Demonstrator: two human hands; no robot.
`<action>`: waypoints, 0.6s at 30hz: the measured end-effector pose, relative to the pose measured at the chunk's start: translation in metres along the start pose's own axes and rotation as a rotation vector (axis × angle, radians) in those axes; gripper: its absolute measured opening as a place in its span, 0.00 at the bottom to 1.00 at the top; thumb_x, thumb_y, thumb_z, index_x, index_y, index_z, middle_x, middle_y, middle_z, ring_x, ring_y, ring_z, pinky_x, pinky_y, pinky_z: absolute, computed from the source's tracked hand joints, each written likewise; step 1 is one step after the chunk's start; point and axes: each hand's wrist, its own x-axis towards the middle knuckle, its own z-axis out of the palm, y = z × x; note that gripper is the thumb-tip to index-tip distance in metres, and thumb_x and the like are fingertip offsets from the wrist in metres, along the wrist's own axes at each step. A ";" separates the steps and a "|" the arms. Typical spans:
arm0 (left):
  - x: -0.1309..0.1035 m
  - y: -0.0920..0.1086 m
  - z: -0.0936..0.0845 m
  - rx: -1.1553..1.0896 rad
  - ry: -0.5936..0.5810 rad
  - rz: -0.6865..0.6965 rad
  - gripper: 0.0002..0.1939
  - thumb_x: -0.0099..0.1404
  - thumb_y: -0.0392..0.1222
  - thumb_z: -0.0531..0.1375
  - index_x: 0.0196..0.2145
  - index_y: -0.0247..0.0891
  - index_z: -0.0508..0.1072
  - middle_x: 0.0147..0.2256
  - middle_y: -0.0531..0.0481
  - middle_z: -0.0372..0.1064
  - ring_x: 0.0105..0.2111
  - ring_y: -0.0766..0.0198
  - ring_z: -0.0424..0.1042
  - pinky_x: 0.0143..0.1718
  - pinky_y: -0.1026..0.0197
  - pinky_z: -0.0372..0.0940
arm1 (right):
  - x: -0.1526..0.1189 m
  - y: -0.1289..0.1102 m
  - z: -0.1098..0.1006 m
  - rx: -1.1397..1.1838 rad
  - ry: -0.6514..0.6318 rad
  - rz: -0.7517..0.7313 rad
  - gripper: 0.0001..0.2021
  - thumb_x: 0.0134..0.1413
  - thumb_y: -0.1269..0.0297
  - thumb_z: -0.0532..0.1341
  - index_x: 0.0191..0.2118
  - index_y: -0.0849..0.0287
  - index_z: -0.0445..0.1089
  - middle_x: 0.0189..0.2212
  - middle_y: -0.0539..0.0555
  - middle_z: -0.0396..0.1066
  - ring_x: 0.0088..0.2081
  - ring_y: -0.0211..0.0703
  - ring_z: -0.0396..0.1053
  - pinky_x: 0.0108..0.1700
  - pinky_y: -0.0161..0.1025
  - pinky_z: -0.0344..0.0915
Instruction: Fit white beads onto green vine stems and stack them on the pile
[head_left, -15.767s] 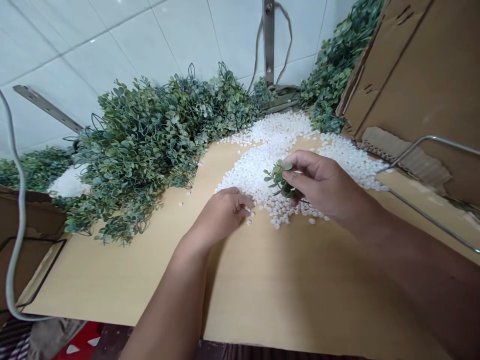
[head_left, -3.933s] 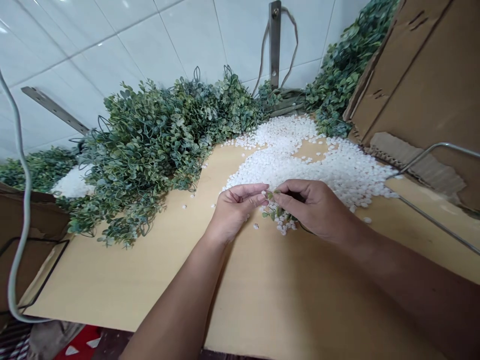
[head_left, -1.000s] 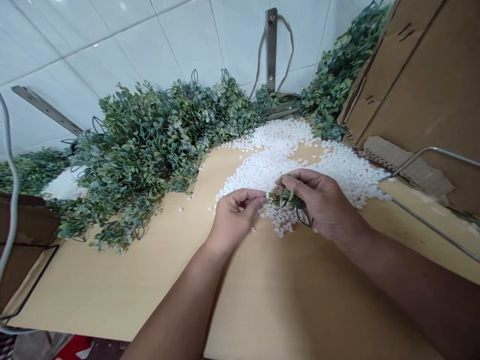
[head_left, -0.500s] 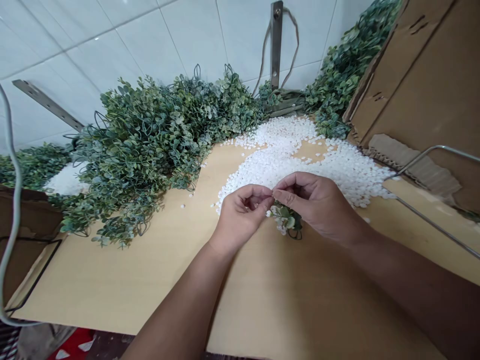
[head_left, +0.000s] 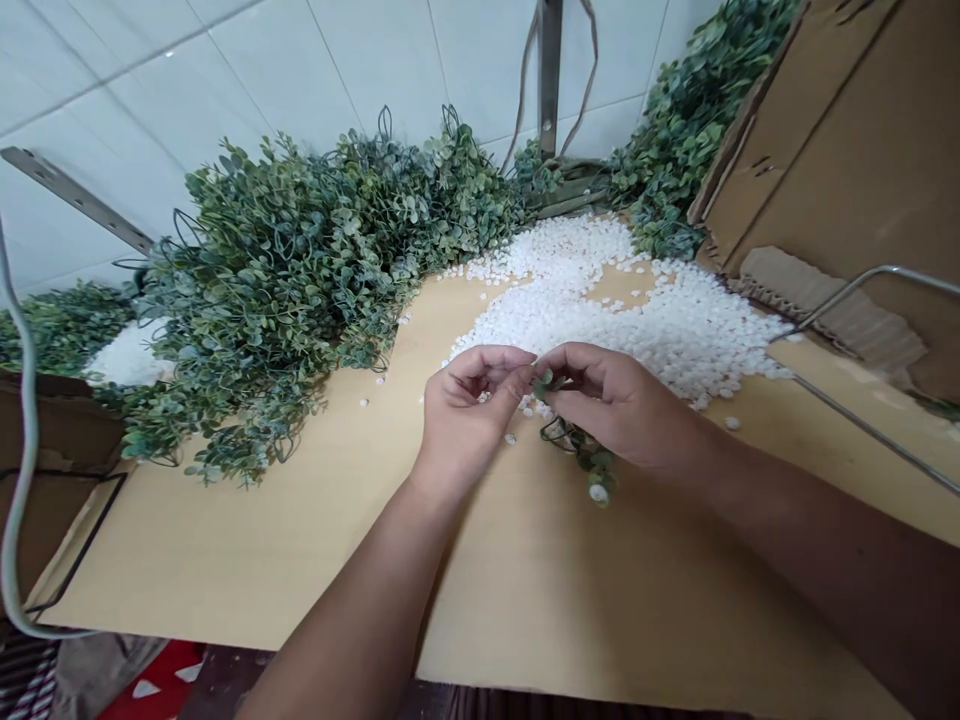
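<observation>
In front of me, my right hand (head_left: pixel 619 405) is closed around a green artificial leaf sprig (head_left: pixel 598 462). The sprig's leafy end hangs below the palm, with a small white piece on it. One leaf shows between the right fingers, near the thumb tip. My left hand (head_left: pixel 469 415) is closed in a pinch, its fingertips meeting those of the right hand beside that leaf. What the left fingertips hold is too small to make out. Just beyond both hands spreads a heap of small white pieces (head_left: pixel 555 310).
A large pile of leaf sprigs (head_left: pixel 292 250) lies left along the tiled wall. More greenery (head_left: pixel 705 110) stands behind a cardboard box (head_left: pixel 847 150) on the right. A bent metal rod (head_left: pixel 862 295) juts over the wooden board (head_left: pixel 637 600). A white cable (head_left: pixel 28 440) hangs at left.
The sprig has turned in my right hand, its leafy end now hanging lower and a leaf showing near the fingertips. My left hand has shifted slightly left and up in view.
</observation>
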 end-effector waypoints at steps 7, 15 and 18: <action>-0.001 0.002 -0.001 -0.004 -0.031 0.050 0.04 0.48 0.35 0.66 0.25 0.37 0.74 0.23 0.54 0.72 0.24 0.70 0.70 0.28 0.67 0.65 | 0.001 -0.002 0.001 0.004 -0.003 -0.062 0.06 0.50 0.64 0.58 0.33 0.61 0.67 0.26 0.50 0.66 0.28 0.35 0.62 0.30 0.34 0.59; 0.004 0.021 -0.030 0.560 -0.424 -0.054 0.01 0.50 0.34 0.64 0.24 0.35 0.74 0.22 0.51 0.71 0.22 0.69 0.66 0.24 0.67 0.59 | 0.001 -0.006 -0.012 -0.178 -0.025 -0.181 0.08 0.53 0.67 0.54 0.26 0.62 0.67 0.21 0.48 0.64 0.23 0.32 0.58 0.26 0.32 0.55; 0.006 0.012 -0.041 0.759 -0.667 -0.095 0.03 0.51 0.32 0.61 0.25 0.36 0.74 0.24 0.51 0.72 0.23 0.67 0.67 0.25 0.66 0.59 | 0.001 -0.008 -0.015 -0.236 -0.008 -0.173 0.09 0.53 0.67 0.54 0.24 0.62 0.66 0.20 0.49 0.63 0.22 0.32 0.57 0.24 0.32 0.53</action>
